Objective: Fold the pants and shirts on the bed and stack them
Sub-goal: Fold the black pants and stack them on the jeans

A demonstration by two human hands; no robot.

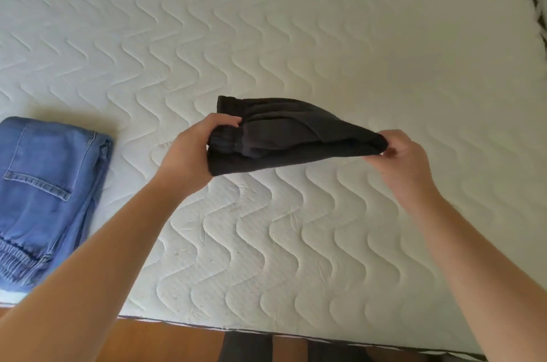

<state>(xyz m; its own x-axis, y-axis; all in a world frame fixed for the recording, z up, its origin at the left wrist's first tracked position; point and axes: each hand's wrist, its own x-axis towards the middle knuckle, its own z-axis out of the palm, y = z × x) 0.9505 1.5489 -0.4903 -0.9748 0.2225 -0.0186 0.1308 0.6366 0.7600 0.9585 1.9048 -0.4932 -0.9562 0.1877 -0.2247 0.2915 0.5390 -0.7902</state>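
Both hands, left hand (189,151) and right hand (405,160), grip the folded black pants (284,136) above the bed (384,51) near its front edge, apparently for stacking on the jeans (50,184) at the left edge.

We are seeing soft, even daylight brightening the white mattress (325,36), with no glare. Only faint shadows are falling beneath the black garment (284,136) and forearms. Wide-angle distortion is bending the mattress edges, and slight blur is softening the far corners.
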